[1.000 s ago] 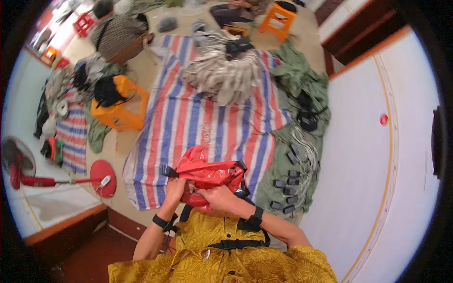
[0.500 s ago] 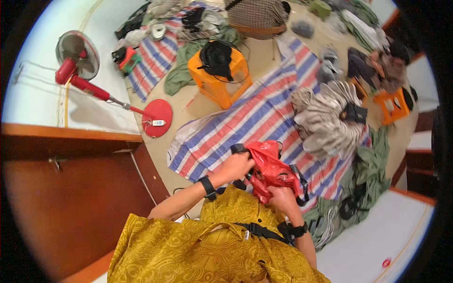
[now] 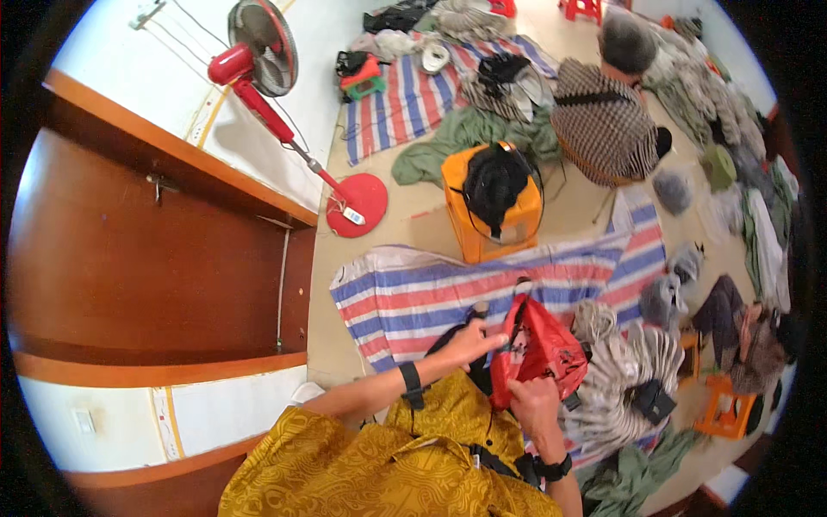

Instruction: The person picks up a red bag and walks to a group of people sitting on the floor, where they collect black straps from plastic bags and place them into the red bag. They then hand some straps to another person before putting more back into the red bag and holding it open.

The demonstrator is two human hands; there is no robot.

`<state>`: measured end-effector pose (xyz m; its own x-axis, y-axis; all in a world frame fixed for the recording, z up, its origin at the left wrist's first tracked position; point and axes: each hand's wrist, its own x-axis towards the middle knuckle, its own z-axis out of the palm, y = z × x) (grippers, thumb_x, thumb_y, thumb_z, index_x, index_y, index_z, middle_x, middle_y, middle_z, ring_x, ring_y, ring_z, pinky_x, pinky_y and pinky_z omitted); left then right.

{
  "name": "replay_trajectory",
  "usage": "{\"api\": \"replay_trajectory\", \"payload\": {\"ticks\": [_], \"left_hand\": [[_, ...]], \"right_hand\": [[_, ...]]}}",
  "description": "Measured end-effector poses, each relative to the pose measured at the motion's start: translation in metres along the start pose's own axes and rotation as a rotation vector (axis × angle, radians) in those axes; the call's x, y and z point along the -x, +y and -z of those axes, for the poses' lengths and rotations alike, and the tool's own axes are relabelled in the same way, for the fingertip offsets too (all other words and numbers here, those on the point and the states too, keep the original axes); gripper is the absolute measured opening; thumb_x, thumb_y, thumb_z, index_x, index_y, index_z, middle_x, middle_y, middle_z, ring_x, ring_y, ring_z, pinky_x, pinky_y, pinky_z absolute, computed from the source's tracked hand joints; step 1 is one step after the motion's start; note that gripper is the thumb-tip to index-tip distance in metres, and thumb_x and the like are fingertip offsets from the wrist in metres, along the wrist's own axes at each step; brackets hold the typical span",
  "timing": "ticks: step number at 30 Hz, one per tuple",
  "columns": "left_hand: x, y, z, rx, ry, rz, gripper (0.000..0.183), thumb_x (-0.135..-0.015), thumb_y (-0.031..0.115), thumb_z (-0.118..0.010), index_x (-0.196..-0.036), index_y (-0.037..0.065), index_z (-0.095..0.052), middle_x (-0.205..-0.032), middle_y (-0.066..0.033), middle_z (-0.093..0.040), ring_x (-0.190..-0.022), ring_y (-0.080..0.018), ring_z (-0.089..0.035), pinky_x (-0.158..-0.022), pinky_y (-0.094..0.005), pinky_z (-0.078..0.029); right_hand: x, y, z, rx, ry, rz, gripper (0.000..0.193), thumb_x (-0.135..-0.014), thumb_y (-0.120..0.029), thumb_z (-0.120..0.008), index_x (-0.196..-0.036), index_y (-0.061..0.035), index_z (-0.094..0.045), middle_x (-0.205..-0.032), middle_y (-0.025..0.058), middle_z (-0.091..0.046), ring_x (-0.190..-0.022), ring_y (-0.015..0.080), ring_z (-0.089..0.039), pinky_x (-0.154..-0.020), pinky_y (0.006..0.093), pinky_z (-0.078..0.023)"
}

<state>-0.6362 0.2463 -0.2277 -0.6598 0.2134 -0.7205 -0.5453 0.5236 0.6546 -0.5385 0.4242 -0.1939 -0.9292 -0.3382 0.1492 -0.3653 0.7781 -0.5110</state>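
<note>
A red plastic bag (image 3: 560, 349) is held in front of my body, its mouth spread wide and facing me. Dark items show inside it, too unclear to name. My left hand (image 3: 476, 343) is closed on the left edge of the mouth, fingers pointing right. On the near edge, my right hand (image 3: 536, 401) is closed with its fingers curled over the rim. Dark cloth or straps lie behind my left wrist, partly hidden by the arm.
A striped sheet (image 3: 413, 297) covers the floor ahead, with a bundle of pale gloves (image 3: 616, 388) to the right. Beyond stand an orange stool (image 3: 469, 220) bearing a black bag (image 3: 495, 185) and a red fan (image 3: 357, 202). A person (image 3: 603, 121) sits farther back.
My view has swung left and up. The red bag has gone from bunched up to spread at the mouth. My left hand has moved along onto its rim.
</note>
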Motion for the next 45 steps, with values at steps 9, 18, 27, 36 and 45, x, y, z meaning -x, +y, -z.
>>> {"api": "replay_trajectory", "payload": {"ticks": [9,18,27,36,45], "left_hand": [[-0.098,0.066,-0.004,0.827,-0.113,-0.119,0.008,-0.080,0.011,-0.048,-0.081,0.005,-0.053,-0.076,-0.0014,-0.054,-0.063,-0.0093,-0.048,-0.060,-0.0247,-0.041],[-0.157,0.158,0.064,0.705,0.054,-0.239,0.016,-0.085,0.011,-0.042,-0.078,0.004,-0.054,-0.065,-0.0044,-0.053,-0.046,-0.0135,-0.047,-0.040,-0.0265,-0.038],[-0.179,0.182,0.045,0.671,-0.170,-0.332,0.015,-0.086,0.014,-0.046,-0.074,0.004,-0.048,-0.065,-0.0041,-0.049,-0.055,-0.0116,-0.050,-0.038,-0.0256,-0.036],[-0.180,0.236,-0.017,0.489,-0.474,-0.244,0.015,-0.082,0.016,-0.046,-0.081,0.005,-0.056,-0.063,0.0015,-0.051,-0.053,-0.0069,-0.042,-0.049,-0.0199,-0.032],[-0.223,0.305,-0.056,0.050,-0.652,-0.209,0.031,-0.079,0.016,-0.053,-0.108,0.005,-0.050,-0.076,-0.0047,-0.057,-0.070,-0.0091,-0.053,-0.062,-0.0256,-0.043]], "right_hand": [[-0.104,0.048,0.013,-0.028,-0.126,0.147,0.025,-0.058,-0.009,-0.055,-0.082,-0.0140,-0.060,-0.054,0.0017,-0.048,-0.054,0.0173,-0.048,-0.054,0.0320,-0.032],[-0.164,0.096,0.024,-0.699,-0.208,-0.664,0.038,-0.060,-0.010,-0.069,-0.096,-0.0041,-0.059,-0.079,0.0125,-0.061,-0.071,0.0245,-0.058,-0.068,0.0306,-0.046],[-0.214,0.105,0.111,-0.098,0.349,-0.363,0.055,-0.054,-0.011,-0.071,-0.104,-0.0020,-0.051,-0.104,0.0129,-0.050,-0.095,0.0313,-0.046,-0.082,0.0400,-0.037],[-0.204,0.187,0.120,-0.019,0.298,-0.478,0.057,-0.057,-0.005,-0.065,-0.112,-0.0037,-0.047,-0.107,0.0139,-0.051,-0.099,0.0293,-0.047,-0.082,0.0391,-0.035],[-0.155,0.327,0.161,-0.182,0.473,-0.585,0.037,-0.064,0.005,-0.048,-0.096,-0.0089,-0.060,-0.083,0.0131,-0.061,-0.073,0.0267,-0.059,-0.066,0.0346,-0.047]]}}
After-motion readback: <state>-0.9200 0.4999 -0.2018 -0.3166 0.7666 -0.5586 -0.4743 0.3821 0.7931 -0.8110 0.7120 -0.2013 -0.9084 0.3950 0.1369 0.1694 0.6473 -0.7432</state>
